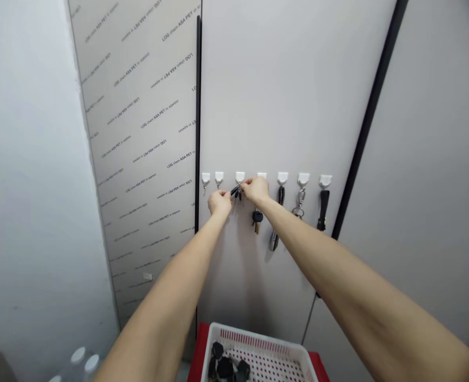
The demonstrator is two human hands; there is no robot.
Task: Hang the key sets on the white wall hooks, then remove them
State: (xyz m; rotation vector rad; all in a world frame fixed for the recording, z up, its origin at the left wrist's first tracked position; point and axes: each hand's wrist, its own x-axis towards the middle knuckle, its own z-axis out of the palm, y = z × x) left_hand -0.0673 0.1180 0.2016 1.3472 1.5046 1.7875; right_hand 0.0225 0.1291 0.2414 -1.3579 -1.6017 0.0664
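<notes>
A row of several white hooks is stuck on a grey cabinet door (282, 106). Both my hands reach up to the third hook (240, 176). My left hand (219, 202) and my right hand (255, 189) are closed in pinches on a small bunch of black keys (236, 191) just under that hook. A black-headed key (257, 219) hangs below my right hand. Further right hang a black fob with a silver end (277, 223), a metal clip ring (299, 204) and a black strap (322, 210). The two leftmost hooks (212, 178) carry nothing.
A white and red plastic basket (258, 339) sits below on a red surface (318, 366), with several black key fobs (226, 367) inside. A panel with printed protective film (139, 138) stands left of the door. White bottle caps (84, 359) show at bottom left.
</notes>
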